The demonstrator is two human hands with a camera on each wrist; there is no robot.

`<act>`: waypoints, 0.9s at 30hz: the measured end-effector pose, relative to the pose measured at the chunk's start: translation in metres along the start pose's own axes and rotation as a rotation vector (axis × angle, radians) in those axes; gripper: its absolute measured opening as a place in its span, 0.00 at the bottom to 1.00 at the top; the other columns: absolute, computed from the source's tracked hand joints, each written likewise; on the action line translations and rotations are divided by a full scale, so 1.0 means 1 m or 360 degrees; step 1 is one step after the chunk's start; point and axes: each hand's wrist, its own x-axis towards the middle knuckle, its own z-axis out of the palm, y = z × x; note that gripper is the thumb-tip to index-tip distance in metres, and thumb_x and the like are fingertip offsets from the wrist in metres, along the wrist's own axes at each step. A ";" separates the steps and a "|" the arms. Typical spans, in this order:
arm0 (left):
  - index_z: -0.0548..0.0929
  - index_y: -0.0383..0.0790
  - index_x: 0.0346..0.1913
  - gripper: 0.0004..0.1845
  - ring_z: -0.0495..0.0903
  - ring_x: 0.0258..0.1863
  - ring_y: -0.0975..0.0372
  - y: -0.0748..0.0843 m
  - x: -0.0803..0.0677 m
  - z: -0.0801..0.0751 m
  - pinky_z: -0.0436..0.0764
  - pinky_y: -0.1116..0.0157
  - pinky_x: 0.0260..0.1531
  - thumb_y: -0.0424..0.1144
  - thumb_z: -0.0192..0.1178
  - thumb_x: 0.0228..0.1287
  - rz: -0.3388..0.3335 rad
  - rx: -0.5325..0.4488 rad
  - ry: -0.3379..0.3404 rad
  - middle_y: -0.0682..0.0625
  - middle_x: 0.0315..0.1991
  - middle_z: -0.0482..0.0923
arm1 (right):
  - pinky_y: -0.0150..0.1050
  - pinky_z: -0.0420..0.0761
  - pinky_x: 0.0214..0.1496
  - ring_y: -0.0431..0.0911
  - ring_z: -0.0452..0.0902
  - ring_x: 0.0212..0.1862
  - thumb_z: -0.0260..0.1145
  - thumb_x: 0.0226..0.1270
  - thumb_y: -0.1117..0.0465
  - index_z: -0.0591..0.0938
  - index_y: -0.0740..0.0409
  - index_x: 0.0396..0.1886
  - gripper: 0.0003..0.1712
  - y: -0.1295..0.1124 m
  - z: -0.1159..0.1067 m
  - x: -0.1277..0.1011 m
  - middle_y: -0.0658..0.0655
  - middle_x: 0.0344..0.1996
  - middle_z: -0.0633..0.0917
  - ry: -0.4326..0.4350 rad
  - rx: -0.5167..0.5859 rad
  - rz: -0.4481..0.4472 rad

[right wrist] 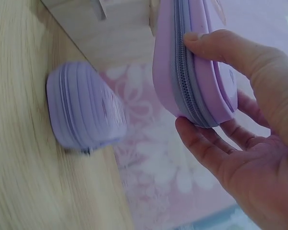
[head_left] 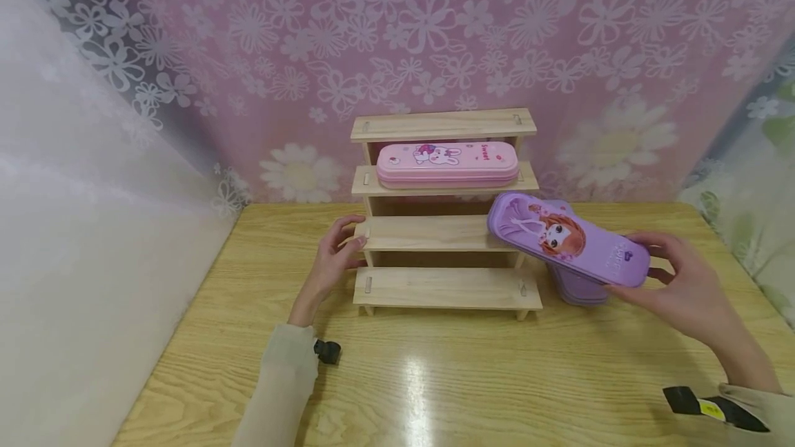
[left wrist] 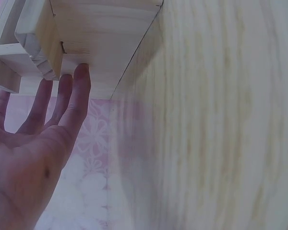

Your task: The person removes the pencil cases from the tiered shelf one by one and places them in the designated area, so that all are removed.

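Note:
My right hand (head_left: 689, 288) grips a purple pencil case (head_left: 565, 240) by its right end, thumb on the near side. The case is tilted, its doll picture facing up, and its far end overlaps the right side of a wooden tiered rack (head_left: 428, 288). In the right wrist view, the thumb presses beside the grey zipper (right wrist: 182, 62). My left hand (head_left: 329, 257) holds the left end of the rack's second shelf from the bottom. The left wrist view shows the left fingers (left wrist: 77, 96) at the shelf's end, one tip beneath it.
A pink pencil case (head_left: 447, 164) with a rabbit picture lies on the rack's second shelf from the top. Another purple case (head_left: 580, 288) sits on the wooden table (head_left: 373, 392) right of the rack, partly covered by the held one. A flowered curtain (head_left: 428, 40) hangs behind.

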 end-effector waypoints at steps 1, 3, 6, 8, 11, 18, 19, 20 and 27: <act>0.65 0.37 0.65 0.24 0.80 0.46 0.58 -0.001 0.000 0.000 0.82 0.44 0.41 0.37 0.54 0.69 0.0002 0.0005 0.0001 0.40 0.54 0.72 | 0.11 0.71 0.40 0.29 0.65 0.50 0.81 0.37 0.70 0.72 0.54 0.58 0.44 0.002 -0.003 -0.001 0.39 0.53 0.68 0.0011 0.0006 0.0020; 0.65 0.37 0.65 0.24 0.80 0.46 0.57 -0.001 -0.001 0.000 0.82 0.44 0.41 0.38 0.54 0.69 0.0002 0.0007 0.0004 0.40 0.53 0.72 | 0.12 0.71 0.39 0.29 0.64 0.50 0.81 0.37 0.70 0.72 0.54 0.59 0.44 0.006 -0.008 -0.004 0.38 0.52 0.68 0.0046 0.0007 0.0059; 0.65 0.38 0.66 0.24 0.79 0.47 0.56 -0.002 -0.001 -0.001 0.82 0.44 0.42 0.38 0.54 0.69 -0.0008 0.0005 0.0005 0.41 0.54 0.72 | 0.13 0.72 0.37 0.30 0.65 0.48 0.81 0.36 0.71 0.71 0.55 0.59 0.45 0.011 -0.015 -0.008 0.37 0.52 0.68 0.0109 0.0005 0.0108; 0.65 0.37 0.66 0.25 0.79 0.48 0.56 -0.002 -0.001 -0.001 0.82 0.43 0.42 0.39 0.55 0.69 -0.0011 0.0002 0.0006 0.40 0.54 0.72 | 0.13 0.72 0.36 0.30 0.66 0.46 0.80 0.37 0.71 0.71 0.53 0.59 0.46 0.014 -0.020 -0.010 0.35 0.51 0.68 0.0140 -0.0006 0.0163; 0.65 0.38 0.66 0.25 0.79 0.48 0.56 -0.002 -0.001 -0.001 0.81 0.43 0.43 0.39 0.54 0.69 -0.0005 0.0001 0.0005 0.39 0.55 0.71 | 0.13 0.71 0.35 0.29 0.66 0.44 0.80 0.39 0.69 0.70 0.48 0.60 0.45 0.016 -0.026 -0.014 0.33 0.49 0.66 0.0175 -0.0034 0.0254; 0.66 0.40 0.65 0.23 0.79 0.48 0.56 -0.001 0.000 -0.001 0.81 0.42 0.43 0.38 0.54 0.69 -0.0002 -0.0004 0.0001 0.37 0.56 0.71 | 0.12 0.68 0.32 0.27 0.62 0.41 0.78 0.46 0.63 0.67 0.37 0.58 0.42 0.020 -0.037 -0.019 0.27 0.47 0.62 0.0282 -0.0092 0.0460; 0.66 0.40 0.65 0.23 0.79 0.48 0.56 -0.002 0.000 -0.001 0.81 0.42 0.43 0.38 0.54 0.69 -0.0006 -0.0005 0.0003 0.37 0.56 0.71 | 0.11 0.67 0.33 0.27 0.61 0.42 0.78 0.46 0.63 0.67 0.38 0.59 0.42 0.022 -0.038 -0.020 0.27 0.47 0.62 0.0310 -0.0100 0.0477; 0.67 0.41 0.65 0.23 0.79 0.48 0.56 -0.002 0.000 -0.001 0.81 0.42 0.44 0.38 0.54 0.69 -0.0014 -0.0003 0.0006 0.38 0.56 0.70 | 0.11 0.66 0.33 0.26 0.59 0.43 0.77 0.48 0.61 0.66 0.37 0.59 0.41 0.023 -0.039 -0.020 0.26 0.47 0.60 0.0322 -0.0117 0.0505; 0.66 0.38 0.65 0.24 0.79 0.48 0.56 -0.001 -0.001 0.001 0.81 0.43 0.43 0.38 0.54 0.69 -0.0013 0.0022 0.0013 0.38 0.55 0.71 | 0.19 0.65 0.24 0.28 0.58 0.35 0.75 0.50 0.54 0.65 0.52 0.67 0.45 0.032 -0.041 -0.023 0.30 0.42 0.58 0.0396 -0.0332 0.0622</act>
